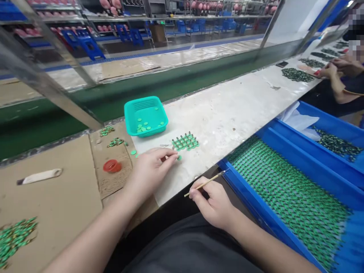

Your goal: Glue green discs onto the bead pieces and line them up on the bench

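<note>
My left hand is over the white tabletop, thumb and forefinger pinched together at a small green disc; the fingers partly hide what they grip. Just beyond them, several green discs with dark upright pieces stand in close rows. My right hand holds a thin wooden brush between thumb and fingers, near the table's front edge, its tip pointing right. Behind my left hand sits a turquoise basket with several loose green discs inside. A shallow red cup lies on cardboard to the left.
Small green-and-gold parts lie heaped on the cardboard. A pale strip-like tool lies there too. At right, a blue tray holds rows of green pieces. Further along the table, another person's hands work beside dark piles.
</note>
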A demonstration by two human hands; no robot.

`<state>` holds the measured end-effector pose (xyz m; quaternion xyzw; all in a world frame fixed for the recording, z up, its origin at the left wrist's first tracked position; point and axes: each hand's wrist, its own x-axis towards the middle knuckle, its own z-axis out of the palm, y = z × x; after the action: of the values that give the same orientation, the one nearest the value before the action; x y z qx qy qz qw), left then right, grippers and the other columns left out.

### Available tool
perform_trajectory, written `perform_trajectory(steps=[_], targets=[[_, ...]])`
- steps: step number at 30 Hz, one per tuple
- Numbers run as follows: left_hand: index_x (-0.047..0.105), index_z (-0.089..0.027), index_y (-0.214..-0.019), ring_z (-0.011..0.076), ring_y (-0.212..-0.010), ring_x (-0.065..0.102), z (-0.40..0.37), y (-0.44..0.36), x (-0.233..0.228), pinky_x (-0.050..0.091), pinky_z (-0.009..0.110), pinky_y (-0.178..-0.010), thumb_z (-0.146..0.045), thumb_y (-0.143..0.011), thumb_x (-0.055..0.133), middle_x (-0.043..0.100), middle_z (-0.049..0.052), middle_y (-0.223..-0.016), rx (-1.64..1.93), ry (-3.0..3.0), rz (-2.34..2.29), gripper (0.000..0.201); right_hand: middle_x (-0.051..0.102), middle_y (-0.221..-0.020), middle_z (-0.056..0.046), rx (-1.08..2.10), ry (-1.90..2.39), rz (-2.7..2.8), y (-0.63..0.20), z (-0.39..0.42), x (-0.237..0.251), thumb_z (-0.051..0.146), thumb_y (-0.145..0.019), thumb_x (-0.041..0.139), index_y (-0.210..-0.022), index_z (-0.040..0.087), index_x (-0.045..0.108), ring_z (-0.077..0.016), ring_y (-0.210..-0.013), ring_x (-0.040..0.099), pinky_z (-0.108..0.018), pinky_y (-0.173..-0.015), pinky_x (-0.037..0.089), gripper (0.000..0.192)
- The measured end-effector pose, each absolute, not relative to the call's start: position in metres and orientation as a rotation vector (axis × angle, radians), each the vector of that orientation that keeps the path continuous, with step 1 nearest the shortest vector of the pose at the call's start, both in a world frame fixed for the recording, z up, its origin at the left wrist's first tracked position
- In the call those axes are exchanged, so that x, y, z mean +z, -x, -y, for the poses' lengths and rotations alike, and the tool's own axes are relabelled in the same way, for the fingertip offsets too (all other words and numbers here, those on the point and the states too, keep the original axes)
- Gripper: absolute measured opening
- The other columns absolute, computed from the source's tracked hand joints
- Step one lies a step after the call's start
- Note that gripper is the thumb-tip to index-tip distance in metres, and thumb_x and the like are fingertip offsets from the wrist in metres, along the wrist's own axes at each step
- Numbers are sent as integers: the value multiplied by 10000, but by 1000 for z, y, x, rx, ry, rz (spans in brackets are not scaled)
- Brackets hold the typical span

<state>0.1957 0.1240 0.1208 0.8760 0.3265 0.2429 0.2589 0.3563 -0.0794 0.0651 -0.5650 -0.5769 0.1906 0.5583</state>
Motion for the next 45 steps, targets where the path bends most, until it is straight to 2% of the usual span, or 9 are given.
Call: perform_trajectory(steps=[7, 15, 20, 25, 29, 34, 38, 41, 45], targets=[[949, -299, -1047, 288, -1020, 751, -142, -235, 101, 591, 439, -951, -453, -1112, 681, 783, 74, -975, 712, -2599, -875, 316, 873, -907, -41, 444, 1355, 1290, -375, 94, 69, 258, -1184, 712, -1036, 261, 786, -219, -786, 854, -319, -785, 696, 166], [956, -313, -1138, 260, -993, 791, -135, -230, 106, 620, 407, -952, -517, -1144, 678, 842, 56, -1019, 743, -2597, -927, 345, 887, -938, -45, 416, 1374, 1297, -384, 93, 69, 258, -1191, 688, -1068, 267, 775, -232, -818, 873, -342, -804, 720, 151], [919, -279, -1213, 242, -750, 694, -160, -172, 146, 549, 393, -722, -530, -1171, 615, 823, 31, -899, 749, -2544, -1259, 396, 914, -1034, -52, 569, 1377, 1258, -389, 96, 78, 235, -1212, 651, -1230, 274, 765, -232, -924, 915, -355, -906, 759, 122], [922, -325, -917, 292, -836, 765, -172, -130, 150, 585, 416, -751, -445, -954, 730, 855, 75, -975, 327, -2669, -1233, 229, 817, -821, 80, 680, 1252, 1213, -390, 100, 96, 166, -1189, 707, -1906, 407, 405, -203, -704, 833, -344, -752, 747, 814], [907, -317, -951, 405, -1045, 797, -167, -126, 131, 614, 505, -848, -384, -949, 687, 832, 143, -1060, 215, -2723, -1239, 230, 915, -926, 39, 668, 1159, 1247, -389, 102, 119, 137, -1180, 731, -1573, 436, 775, -202, -810, 913, -334, -818, 782, 495], [808, -289, -919, 378, -1052, 799, -160, -126, 129, 602, 465, -831, -338, -967, 695, 845, 131, -1047, 164, -2652, -1200, 132, 1000, -1206, -62, 746, 1045, 1200, -383, 101, 143, 234, -1240, 695, -1386, 376, 913, -281, -1147, 991, -400, -1026, 829, 298], [839, -309, -1012, 243, -828, 791, -140, -102, 146, 594, 355, -743, -411, -1059, 665, 861, 17, -943, 69, -2500, -1032, 207, 972, -974, -41, 725, 1038, 1149, -375, 93, 149, 199, -1143, 881, -1180, 327, 928, -245, -881, 972, -322, -829, 815, 141], [892, -332, -1056, 211, -870, 829, -124, -73, 150, 639, 319, -791, -507, -1138, 622, 897, -4, -1005, 51, -2417, -926, 332, 863, -754, 3, 655, 1086, 1180, -367, 83, 145, 288, -1208, 819, -1074, 282, 927, -166, -661, 853, -243, -676, 725, 173], [899, -333, -1053, 250, -1076, 857, -112, -42, 127, 679, 369, -983, -559, -1177, 597, 905, 32, -1114, 196, -2402, -929, 396, 915, -892, -23, 585, 1184, 1249, -352, 57, 136, 385, -1271, 717, -1091, 262, 945, -150, -720, 872, -227, -699, 726, 315]])
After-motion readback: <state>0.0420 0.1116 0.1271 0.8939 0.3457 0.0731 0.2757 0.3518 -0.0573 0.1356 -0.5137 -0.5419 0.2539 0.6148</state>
